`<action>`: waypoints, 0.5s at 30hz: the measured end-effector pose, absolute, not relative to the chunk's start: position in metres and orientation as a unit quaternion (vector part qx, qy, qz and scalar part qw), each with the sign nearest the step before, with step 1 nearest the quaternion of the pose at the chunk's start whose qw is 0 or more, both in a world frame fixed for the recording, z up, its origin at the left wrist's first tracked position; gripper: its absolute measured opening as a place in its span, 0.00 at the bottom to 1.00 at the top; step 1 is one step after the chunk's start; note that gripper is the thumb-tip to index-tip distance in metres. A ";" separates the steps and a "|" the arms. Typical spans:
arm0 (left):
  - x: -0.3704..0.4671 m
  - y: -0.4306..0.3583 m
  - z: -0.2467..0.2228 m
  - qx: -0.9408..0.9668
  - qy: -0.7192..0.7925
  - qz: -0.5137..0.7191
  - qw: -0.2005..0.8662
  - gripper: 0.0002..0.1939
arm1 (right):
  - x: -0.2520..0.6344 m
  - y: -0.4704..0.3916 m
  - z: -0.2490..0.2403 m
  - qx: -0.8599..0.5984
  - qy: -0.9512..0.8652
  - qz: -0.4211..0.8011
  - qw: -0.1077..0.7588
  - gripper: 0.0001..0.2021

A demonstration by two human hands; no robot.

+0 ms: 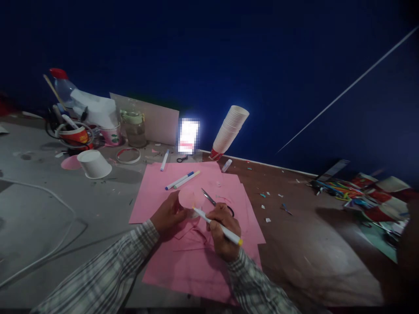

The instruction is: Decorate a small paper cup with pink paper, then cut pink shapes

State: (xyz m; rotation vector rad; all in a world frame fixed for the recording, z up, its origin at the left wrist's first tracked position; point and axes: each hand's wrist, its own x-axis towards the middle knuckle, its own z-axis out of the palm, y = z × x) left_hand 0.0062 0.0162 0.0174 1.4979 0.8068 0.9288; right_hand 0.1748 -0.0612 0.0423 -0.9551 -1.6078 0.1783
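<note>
My left hand (168,213) is closed around the edge of a round pink paper piece (186,198), held above pink paper sheets (157,257). Something pale shows just under the disc, too blurred to name. In my right hand (224,231) is a white marker (231,235) with a yellow end, gripped like a pen. Its tip meets the lower right edge of the disc or lies very close to it. Scissors (208,196) lie on the paper behind my right hand, which hides part of them. Two more markers (180,180) rest beyond the disc.
A tall leaning stack of paper cups (231,128) stands at the back by a bright, blurred screen (189,136). An upturned white cup (94,165), a tape roll (128,155) and a glass jar (133,128) are at left. Paper scraps (267,220) and cluttered supplies (343,190) lie at right.
</note>
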 end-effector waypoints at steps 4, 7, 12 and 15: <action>0.007 0.015 0.020 0.634 0.328 0.400 0.575 0.19 | 0.175 -0.060 0.042 -0.427 -0.690 0.060 0.581 0.08; 0.007 0.015 0.019 0.640 0.324 0.395 0.574 0.19 | 0.176 -0.060 0.043 -0.445 -0.685 0.053 0.575 0.07; 0.008 0.016 0.016 0.636 0.334 0.394 0.573 0.20 | 0.179 -0.061 0.047 -0.463 -0.675 0.065 0.570 0.08; 0.008 0.016 0.018 0.638 0.338 0.399 0.565 0.21 | 0.180 -0.063 0.049 -0.450 -0.655 0.075 0.602 0.09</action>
